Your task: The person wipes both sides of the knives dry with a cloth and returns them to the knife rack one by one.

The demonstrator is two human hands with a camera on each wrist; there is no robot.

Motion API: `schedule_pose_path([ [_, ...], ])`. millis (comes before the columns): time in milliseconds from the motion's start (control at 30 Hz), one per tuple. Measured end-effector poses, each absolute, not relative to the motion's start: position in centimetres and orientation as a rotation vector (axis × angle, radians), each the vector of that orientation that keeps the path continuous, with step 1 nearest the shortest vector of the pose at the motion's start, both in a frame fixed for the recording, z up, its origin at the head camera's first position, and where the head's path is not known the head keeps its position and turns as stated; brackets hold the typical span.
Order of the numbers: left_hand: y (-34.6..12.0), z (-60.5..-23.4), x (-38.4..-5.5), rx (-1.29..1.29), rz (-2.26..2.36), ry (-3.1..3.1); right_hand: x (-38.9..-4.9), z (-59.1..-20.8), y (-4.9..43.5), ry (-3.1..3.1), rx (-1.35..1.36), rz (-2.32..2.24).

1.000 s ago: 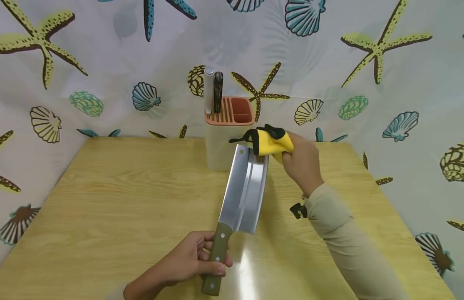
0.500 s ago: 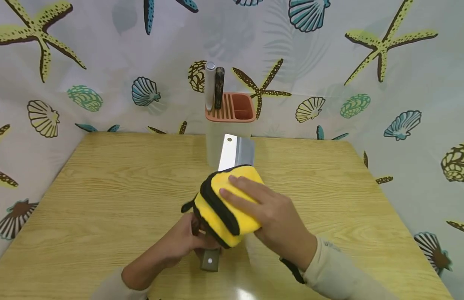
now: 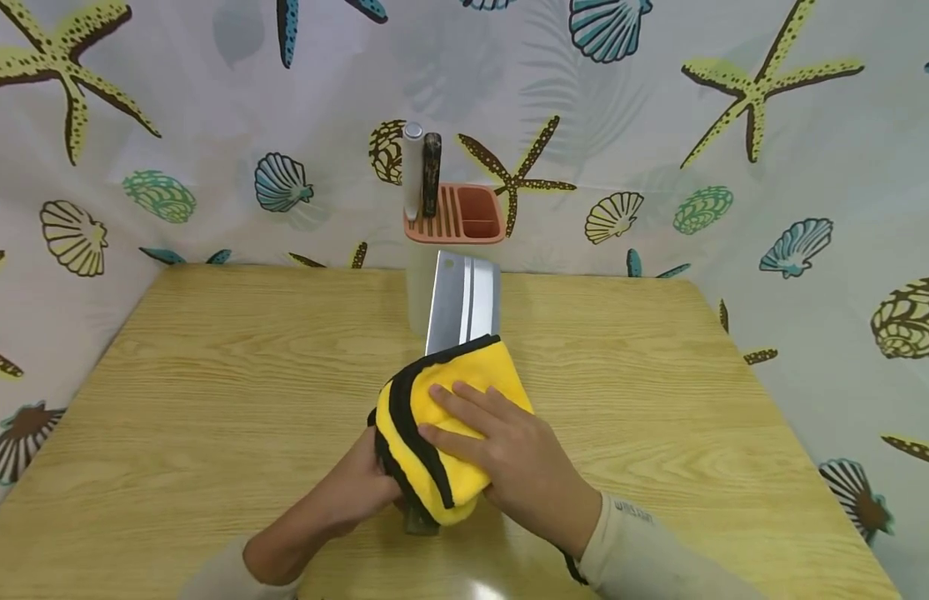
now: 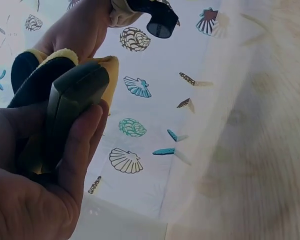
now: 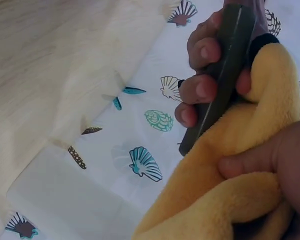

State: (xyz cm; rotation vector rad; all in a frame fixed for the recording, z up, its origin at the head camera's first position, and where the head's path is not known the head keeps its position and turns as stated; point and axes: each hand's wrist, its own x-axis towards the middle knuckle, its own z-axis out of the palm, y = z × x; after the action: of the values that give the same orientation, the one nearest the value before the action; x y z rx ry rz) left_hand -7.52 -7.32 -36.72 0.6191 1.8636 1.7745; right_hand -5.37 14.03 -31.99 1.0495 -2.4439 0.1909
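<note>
A cleaver (image 3: 447, 308) with a broad steel blade points away from me, its tip end overlapping the knife block in the head view. My left hand (image 3: 355, 483) grips its olive-green handle (image 4: 72, 97), fingers curled round it as the right wrist view also shows. Over the lower blade lies a folded yellow cloth (image 3: 482, 367) with black edging, which hides that part of the blade and most of the handle from above. My right hand (image 3: 520, 458) lays its fingers across the top of the cloth, while its thumb (image 5: 245, 162) presses into the fabric from the other side.
A pale knife block (image 3: 419, 283) with an orange slotted top stands at the back of the wooden table (image 3: 247, 375). A white-handled knife (image 3: 412, 171) and a black-handled knife (image 3: 431, 175) stand in its slots. Behind hangs a shell-and-starfish printed sheet (image 3: 464, 75).
The right hand has brought the cloth from the blade's far end down toward the handle. The cleaver has drawn lower and nearer, still in the left hand.
</note>
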Motion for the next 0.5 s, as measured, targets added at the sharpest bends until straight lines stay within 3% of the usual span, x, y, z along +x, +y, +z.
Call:
schedule_pose_path([
  [500,-6.6,-36.4,-6.5,0.623,1.79,1.471,-10.2,-30.7,16.7,-2.655,0.79,0.323],
])
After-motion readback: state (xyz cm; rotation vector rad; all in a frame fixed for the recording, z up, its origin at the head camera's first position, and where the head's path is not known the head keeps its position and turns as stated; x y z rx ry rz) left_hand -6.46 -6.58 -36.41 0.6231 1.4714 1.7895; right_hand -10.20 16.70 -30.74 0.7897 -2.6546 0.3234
